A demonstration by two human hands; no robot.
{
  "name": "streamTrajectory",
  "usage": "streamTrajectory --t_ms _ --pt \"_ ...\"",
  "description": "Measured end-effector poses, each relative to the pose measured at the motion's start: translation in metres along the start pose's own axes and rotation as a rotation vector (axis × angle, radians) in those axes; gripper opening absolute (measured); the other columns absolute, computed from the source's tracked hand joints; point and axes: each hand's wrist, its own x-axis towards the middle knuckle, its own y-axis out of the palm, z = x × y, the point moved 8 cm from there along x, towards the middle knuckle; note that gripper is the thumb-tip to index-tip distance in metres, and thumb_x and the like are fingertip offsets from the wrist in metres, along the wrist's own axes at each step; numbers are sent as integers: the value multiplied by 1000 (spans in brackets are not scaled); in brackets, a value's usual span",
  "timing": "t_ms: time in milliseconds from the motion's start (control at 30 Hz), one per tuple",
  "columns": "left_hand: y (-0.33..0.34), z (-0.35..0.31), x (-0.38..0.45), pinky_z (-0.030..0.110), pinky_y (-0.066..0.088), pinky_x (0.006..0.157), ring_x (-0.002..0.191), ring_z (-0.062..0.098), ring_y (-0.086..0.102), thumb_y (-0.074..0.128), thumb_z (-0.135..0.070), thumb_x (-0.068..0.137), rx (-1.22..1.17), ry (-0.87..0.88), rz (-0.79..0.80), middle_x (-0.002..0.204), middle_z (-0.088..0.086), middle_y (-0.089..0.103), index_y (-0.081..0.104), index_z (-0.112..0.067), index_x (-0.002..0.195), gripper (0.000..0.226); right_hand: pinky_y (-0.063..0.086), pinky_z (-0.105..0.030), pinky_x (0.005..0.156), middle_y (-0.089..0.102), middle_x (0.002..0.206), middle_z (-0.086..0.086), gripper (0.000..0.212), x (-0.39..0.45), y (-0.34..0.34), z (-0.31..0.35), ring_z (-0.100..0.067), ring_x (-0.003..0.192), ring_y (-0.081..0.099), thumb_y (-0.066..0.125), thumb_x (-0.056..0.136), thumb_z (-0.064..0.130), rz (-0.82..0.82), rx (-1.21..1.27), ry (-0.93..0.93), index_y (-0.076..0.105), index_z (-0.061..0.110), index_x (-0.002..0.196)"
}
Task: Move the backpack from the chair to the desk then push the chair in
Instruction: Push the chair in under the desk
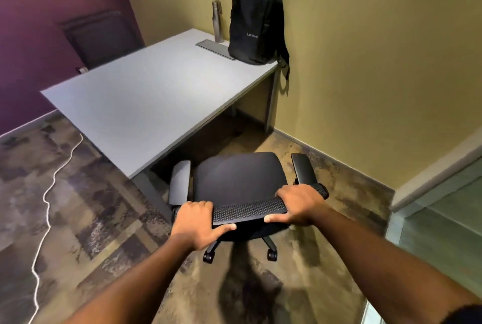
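A black backpack (255, 21) stands upright on the far right corner of the grey desk (146, 104), leaning against the yellow wall, one strap hanging over the desk's edge. A black office chair (240, 180) with two armrests stands on the floor in front of the desk, its seat just outside the desk's near edge. My left hand (198, 222) grips the left end of the chair's mesh backrest top. My right hand (300, 203) grips the right end of the same backrest.
A steel bottle (217, 21) and a flat grey panel (215, 49) sit on the desk beside the backpack. A second dark chair (101, 39) stands behind the desk by the purple wall. A white cable (49, 193) runs across the floor at left. A glass panel (443, 219) is at right.
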Motion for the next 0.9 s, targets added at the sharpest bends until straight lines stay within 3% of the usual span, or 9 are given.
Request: streamTrajectory --t_ms 267,700,900 --pt "6 -33 92 39 48 60 73 25 67 15 -107 64 -5 -166 64 80 -3 69 56 -28 82 91 56 -47 80 69 101 -1 109 75 -12 -102 -27 88 66 18 69 112 -17 -52 -231 66 22 107" --pt "17 -19 223 40 51 71 90 24 68 15 -108 63 -56 -357 71 99 -4 72 59 -30 102 97 53 -43 78 70 105 0 109 227 -35 -193 -26 93 67 20 68 112 -53 -81 -431 67 23 109" --pt "24 -10 283 42 53 82 102 27 68 8 -106 63 -11 -453 91 110 0 72 59 -28 114 107 53 -44 91 71 113 -3 113 292 -45 -230 -28 104 67 20 70 111 -61 -76 -514 66 20 118"
